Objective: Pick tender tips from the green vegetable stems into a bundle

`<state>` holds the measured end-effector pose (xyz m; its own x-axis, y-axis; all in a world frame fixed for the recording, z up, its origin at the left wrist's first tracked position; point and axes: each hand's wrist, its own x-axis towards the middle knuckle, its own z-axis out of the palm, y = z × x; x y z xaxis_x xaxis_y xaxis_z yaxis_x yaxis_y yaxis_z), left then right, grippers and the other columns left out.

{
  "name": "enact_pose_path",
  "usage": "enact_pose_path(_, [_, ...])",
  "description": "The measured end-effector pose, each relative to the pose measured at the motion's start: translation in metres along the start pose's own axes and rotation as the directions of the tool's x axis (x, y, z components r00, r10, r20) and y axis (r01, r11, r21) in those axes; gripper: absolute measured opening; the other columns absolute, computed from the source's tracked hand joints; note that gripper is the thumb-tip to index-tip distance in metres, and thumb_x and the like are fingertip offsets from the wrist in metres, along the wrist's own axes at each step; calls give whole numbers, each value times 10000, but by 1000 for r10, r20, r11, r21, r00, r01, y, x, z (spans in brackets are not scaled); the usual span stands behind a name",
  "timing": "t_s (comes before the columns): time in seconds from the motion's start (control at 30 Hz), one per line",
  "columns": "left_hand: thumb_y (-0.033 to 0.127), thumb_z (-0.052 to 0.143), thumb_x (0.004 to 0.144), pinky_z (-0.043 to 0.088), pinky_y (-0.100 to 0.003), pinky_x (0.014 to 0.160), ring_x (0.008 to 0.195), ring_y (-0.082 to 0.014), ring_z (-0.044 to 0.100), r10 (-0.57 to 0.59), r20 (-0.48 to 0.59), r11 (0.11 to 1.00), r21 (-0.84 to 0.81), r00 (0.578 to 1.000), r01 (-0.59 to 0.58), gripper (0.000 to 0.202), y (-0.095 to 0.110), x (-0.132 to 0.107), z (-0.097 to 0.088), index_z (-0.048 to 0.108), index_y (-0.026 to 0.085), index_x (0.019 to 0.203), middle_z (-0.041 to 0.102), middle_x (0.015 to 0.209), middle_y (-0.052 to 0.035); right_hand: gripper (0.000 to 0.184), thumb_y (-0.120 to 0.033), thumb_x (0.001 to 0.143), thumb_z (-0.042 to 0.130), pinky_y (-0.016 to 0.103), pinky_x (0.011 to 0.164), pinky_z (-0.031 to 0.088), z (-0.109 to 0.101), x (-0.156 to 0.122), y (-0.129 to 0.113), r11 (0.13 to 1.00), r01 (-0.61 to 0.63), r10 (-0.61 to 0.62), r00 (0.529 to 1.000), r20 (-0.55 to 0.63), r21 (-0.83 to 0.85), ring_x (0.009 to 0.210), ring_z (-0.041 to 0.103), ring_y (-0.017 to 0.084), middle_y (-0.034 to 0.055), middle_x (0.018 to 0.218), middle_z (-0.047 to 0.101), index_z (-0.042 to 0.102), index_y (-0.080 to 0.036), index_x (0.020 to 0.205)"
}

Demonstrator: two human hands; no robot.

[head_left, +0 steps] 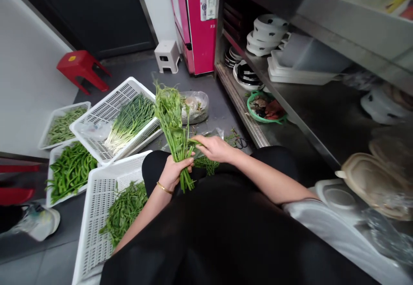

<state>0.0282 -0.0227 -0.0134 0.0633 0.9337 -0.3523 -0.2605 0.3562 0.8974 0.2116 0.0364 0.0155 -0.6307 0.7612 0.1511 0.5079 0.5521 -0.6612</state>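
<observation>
The left hand (174, 171) is closed tight around the bottom of a bunch of green stems (171, 117). The bunch stands up over the person's lap, with its leafy tops pointing away. The right hand (214, 147) is nearly closed and pinches one thin stem at the side of the bunch with its fingertips.

I think the best way to do this is to grip the bunch low and firm, so no stems slip out. The pinching hand should take only one stem at a time and pull softly, because these stems look thin and easy to snap.

The stems are long, skinny and bendy, with small soft leaves on top. A gold bracelet (164, 187) sits on the left wrist.

Just beside the left knee is a white basket (97, 242) made of plastic with many little holes. It holds a loose pile of greens (124, 209). Further away, another holey basket holds spring onions (130, 121), long and straight with white ends. Near it lie shiny green peppers (71, 171). The floor (213, 104) is grey and smooth.
</observation>
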Motion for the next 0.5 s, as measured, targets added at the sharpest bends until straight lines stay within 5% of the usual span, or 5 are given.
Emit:
enact_pose_path(0.1, [200,734,622,432,-218,435,435,-91,520,51,14,999,-16,999,-51,236,3,-3,-3,658,93,818,623,572,-25,242,-344,884,424,233,599,306,6,5,-1,983,23,0,992,129,-180,666,542,148,64,802,633,569,-166,961])
enact_pose_path(0.23, [189,721,632,424,-209,438,444,-91,526,53,-30,995,-81,998,-55,186,0,-4,-12,654,91,776,626,570,-31,249,-329,890,431,212,576,285,0,-8,12,992,55,-38,988,147,-114,606,492,110,29,681,579,551,-148,767])
enact_pose_path(0.5, [183,749,578,452,-232,464,441,-110,546,32,-59,999,-29,998,-34,196,3,-2,-3,659,90,724,649,579,-55,310,-431,863,467,216,592,296,-7,-3,0,993,15,-9,999,52,-118,673,547,124,53,800,647,626,-170,921])
